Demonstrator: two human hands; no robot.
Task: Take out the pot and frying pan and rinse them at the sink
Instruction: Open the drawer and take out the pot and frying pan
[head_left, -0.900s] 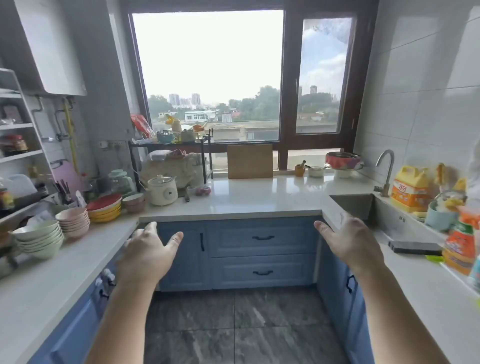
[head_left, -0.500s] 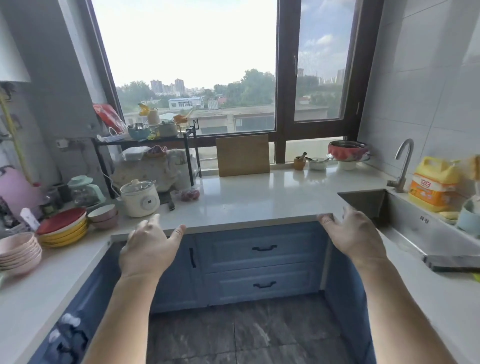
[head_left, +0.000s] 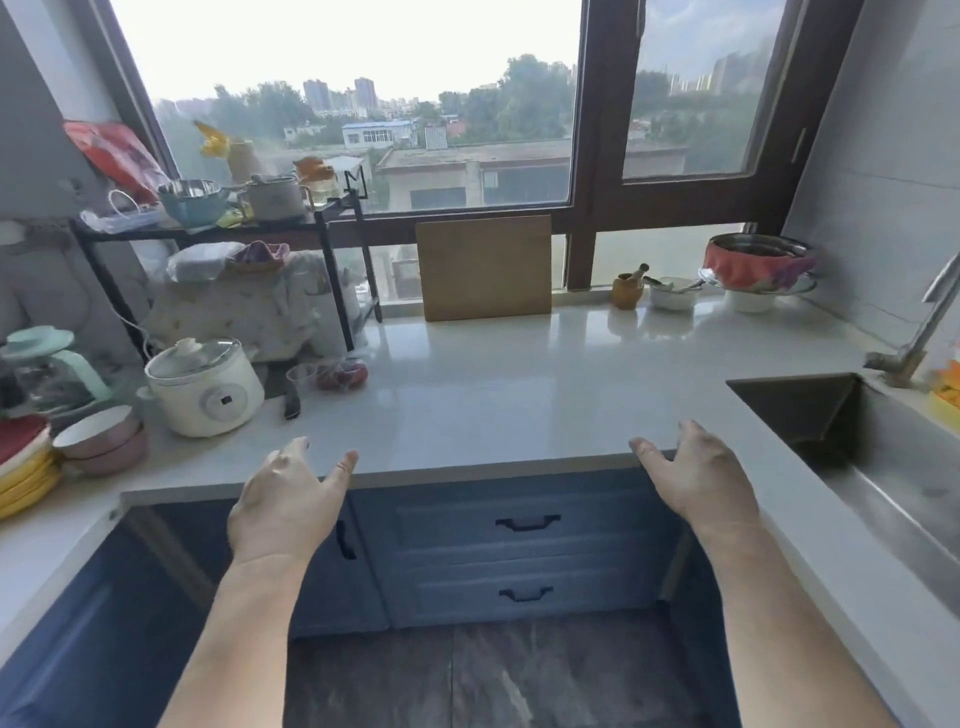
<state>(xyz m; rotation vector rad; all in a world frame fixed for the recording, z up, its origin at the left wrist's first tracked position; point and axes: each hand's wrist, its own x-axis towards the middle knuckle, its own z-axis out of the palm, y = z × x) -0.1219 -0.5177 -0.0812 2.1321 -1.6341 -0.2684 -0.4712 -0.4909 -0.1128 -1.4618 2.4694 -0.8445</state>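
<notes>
Forward, left hand (head_left: 283, 506) and right hand (head_left: 698, 480), fingers relaxed.

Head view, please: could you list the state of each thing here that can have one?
Left hand: open, holding nothing.
Right hand: open, holding nothing.
Upper drawer: closed.
Lower drawer: closed.
Cabinet door: closed.
Sink: no pot or pan in it.
Tap: no water visible.
Small cooker: lid on.
Cutting board: upright, leaning at the window.
</notes>
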